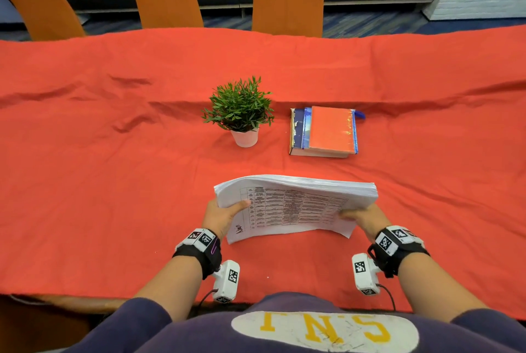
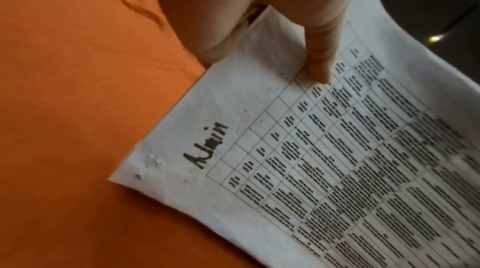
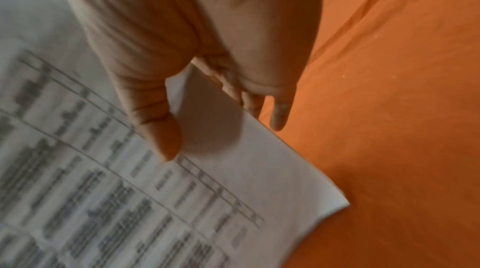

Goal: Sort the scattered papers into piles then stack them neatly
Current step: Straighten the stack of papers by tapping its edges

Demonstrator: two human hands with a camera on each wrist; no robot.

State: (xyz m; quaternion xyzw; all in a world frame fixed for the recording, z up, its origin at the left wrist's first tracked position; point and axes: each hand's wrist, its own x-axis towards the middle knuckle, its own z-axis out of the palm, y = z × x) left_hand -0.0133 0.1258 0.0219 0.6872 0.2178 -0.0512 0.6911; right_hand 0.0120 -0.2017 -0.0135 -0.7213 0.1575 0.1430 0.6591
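White printed sheets, a thick stack of paper (image 1: 296,204) with a table grid and the handwritten word "Admin", are held tilted above the red cloth-covered surface (image 1: 113,167), their lower edge near the cloth. At one short end the left hand (image 1: 225,217) pinches the stack, thumb on the top sheet, fingers hidden beneath. At the other end the right hand (image 1: 361,217) pinches likewise, thumb on top; two fingers (image 3: 279,112) show past the stack's edge. Farther back, a small white pot (image 1: 245,137) holds a green leafy plant (image 1: 240,105), just beside stacked books (image 1: 324,132).
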